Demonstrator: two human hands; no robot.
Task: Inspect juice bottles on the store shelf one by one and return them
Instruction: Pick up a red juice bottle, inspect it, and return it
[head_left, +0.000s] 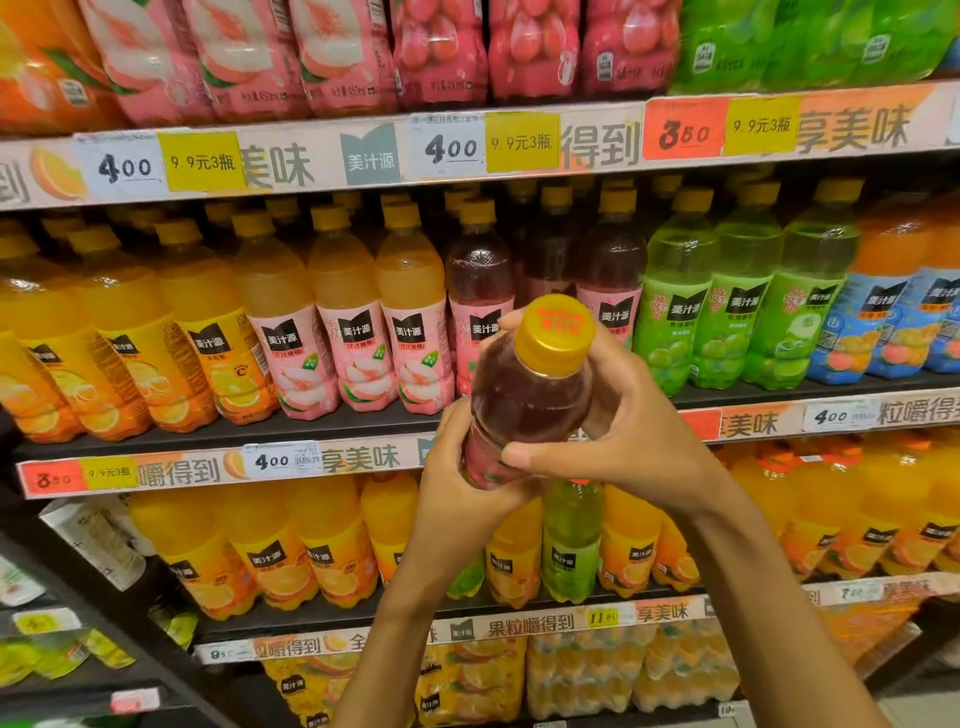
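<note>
Dark red juice bottle (524, 395) held in both hands in front of the shelf (332, 431), tilted so the yellow cap (558, 335) leans toward the camera. Left hand (457, 478) wrapped under and around the lower part, over the pink label, fingers closed on it. Right hand (618, 415) curled around the upper body just below the cap, thumb across the front, fingers behind the neck. Cap standing free above both hands, red print on top, too blurred to read. Bottom of the bottle hidden inside the left palm, probably resting there. Behind the hands, a row of similar red bottles (480, 291); to their left peach bottles (353, 322), to their right green bottles (737, 306).
</note>
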